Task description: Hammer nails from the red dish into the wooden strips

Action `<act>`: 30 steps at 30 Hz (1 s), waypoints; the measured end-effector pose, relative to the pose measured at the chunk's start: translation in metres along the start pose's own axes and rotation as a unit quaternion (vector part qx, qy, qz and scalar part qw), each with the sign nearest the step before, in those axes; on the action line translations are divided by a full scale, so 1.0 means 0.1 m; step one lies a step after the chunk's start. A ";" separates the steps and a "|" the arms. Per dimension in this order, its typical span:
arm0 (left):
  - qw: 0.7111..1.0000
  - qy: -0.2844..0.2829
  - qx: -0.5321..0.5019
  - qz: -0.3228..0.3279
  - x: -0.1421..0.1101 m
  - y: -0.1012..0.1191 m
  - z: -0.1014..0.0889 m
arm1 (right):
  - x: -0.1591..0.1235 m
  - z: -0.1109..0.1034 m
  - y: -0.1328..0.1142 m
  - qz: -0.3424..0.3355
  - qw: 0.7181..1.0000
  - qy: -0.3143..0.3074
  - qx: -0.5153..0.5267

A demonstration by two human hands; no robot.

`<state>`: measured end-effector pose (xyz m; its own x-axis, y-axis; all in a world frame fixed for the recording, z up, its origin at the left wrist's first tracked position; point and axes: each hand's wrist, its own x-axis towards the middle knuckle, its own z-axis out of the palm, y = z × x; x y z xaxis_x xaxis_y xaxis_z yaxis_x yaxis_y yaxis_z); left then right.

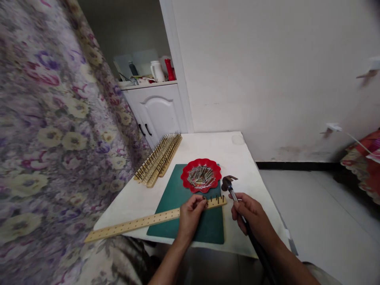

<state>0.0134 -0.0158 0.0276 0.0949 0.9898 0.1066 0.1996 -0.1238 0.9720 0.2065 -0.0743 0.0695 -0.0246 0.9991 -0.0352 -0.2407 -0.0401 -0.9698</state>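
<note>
A long, narrow wooden strip (139,223) with rows of small dark holes lies slantwise across the green mat (170,190). Several nails (217,199) stand upright near its right end. My left hand (192,211) rests over the strip just left of them, thumb and fingers pinched on a nail, mostly hidden by the fingertips. In my right hand (251,213) is a claw hammer (228,183), gripped by its shaft and raised at the strip's right end, its head apart from the nails. Behind the strip, a red scalloped plate (185,167) holds many loose nails.
Wooden strips full of upright nails (160,158) lie at the table's (208,144) back left. A clear round lid or dish (237,139) sits at the far right corner. A floral curtain (77,118) hangs at left, and a white cabinet (160,107) stands behind.
</note>
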 end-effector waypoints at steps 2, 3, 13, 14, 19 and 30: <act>0.999 0.003 0.038 0.026 -0.03 0.00 0.05 | -0.01 0.00 0.00 -0.001 1.000 -0.003 0.004; 0.997 0.008 0.057 0.043 -0.03 0.00 0.08 | -0.02 0.00 -0.01 -0.002 1.000 -0.005 0.006; 0.988 0.017 0.126 0.093 0.00 0.00 0.17 | -0.03 0.01 -0.02 0.002 1.000 -0.014 -0.002; 0.987 0.014 0.131 0.093 0.00 0.00 0.18 | -0.03 0.01 -0.02 0.004 1.000 -0.015 -0.003; 0.983 0.013 0.156 0.091 0.01 -0.01 0.19 | -0.04 0.04 -0.02 0.004 1.000 -0.022 -0.005; 0.974 0.011 0.204 0.095 0.02 -0.06 0.20 | -0.10 0.10 0.03 0.034 0.994 -0.101 -0.002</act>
<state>0.0320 -0.0144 0.0182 0.1478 0.9469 0.2854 0.5513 -0.3185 0.7711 0.1962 -0.0846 0.0692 -0.2352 0.9706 -0.0513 -0.2273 -0.1063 -0.9680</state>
